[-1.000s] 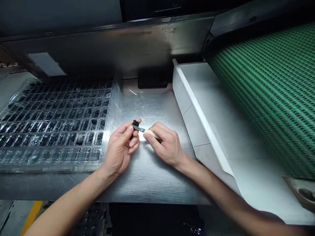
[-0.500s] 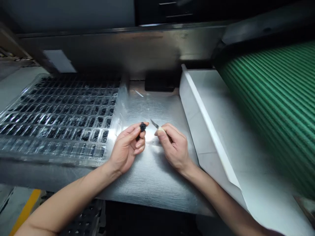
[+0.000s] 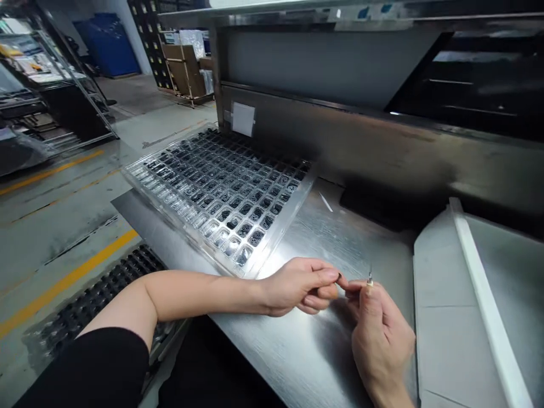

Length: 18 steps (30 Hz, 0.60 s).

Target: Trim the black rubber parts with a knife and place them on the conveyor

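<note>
My left hand [image 3: 308,286] is closed, thumb against fingers, over the steel worktop [image 3: 276,345]. Between its fingertips only a dark bit of a small black part [image 3: 339,276] shows; the fingers hide the rest. Close beside it, my right hand [image 3: 382,328] is wrapped round a small knife [image 3: 369,280] with a pale handle, its thin blade pointing up and away. The fingertips of both hands nearly meet. Left of them lies a clear plastic tray [image 3: 266,258] whose many pockets hold black parts.
A white bin [image 3: 480,283] stands at the right. On the worktop, a thin white strip [image 3: 325,202] lies near a dark flat object [image 3: 374,207] at the back. Another tray with black parts [image 3: 97,300] sits lower left. Behind rises a metal panel [image 3: 361,139].
The view has swung left, bringing the floor and shelves into sight. My hands have come closer together, and the black part is now mostly covered by my left fingers. The knife blade points more upright.
</note>
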### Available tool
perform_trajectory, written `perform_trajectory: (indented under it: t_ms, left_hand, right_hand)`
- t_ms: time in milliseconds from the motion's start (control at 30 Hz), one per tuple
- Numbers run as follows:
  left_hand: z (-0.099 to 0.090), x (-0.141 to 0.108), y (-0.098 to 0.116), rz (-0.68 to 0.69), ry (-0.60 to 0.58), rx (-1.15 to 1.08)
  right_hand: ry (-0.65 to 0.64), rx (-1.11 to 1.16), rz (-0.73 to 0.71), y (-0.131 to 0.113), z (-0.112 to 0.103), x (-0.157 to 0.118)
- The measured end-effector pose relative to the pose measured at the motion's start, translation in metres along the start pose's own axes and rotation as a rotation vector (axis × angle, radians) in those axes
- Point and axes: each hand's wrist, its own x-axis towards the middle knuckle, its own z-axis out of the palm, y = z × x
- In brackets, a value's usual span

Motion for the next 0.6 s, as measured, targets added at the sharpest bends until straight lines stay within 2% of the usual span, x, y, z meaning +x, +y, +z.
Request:
perform_trajectory:
  t_ms: [100, 300, 400, 500, 600]
  left_hand:
    - [0.004, -0.002, 0.002, 0.023, -0.052, 0.057]
    - [0.015, -0.01, 0.014, 0.154, -0.119, 0.177]
    - [0.014, -0.024, 0.023, 0.292, -0.066, 0.337]
    - [0.004, -0.047, 0.031, 0.486, 0.002, 0.624]
    - [-0.014, -0.08, 0.041, 0.613, 0.168, 0.788]
  right_hand:
    - [-0.003, -0.002, 0.019, -0.004, 0.001, 0.003]
    - [-0.049, -0.044, 0.002, -0.014, 0.002, 0.003]
    - [-0.049, -0.066, 0.002, -0.008, 0.001, 0.003]
    - [-0.052, -0.101, 0.037, 0.004, 0.0, 0.004]
    - [-0.073, -0.157, 0.063, 0.013, 0.001, 0.005]
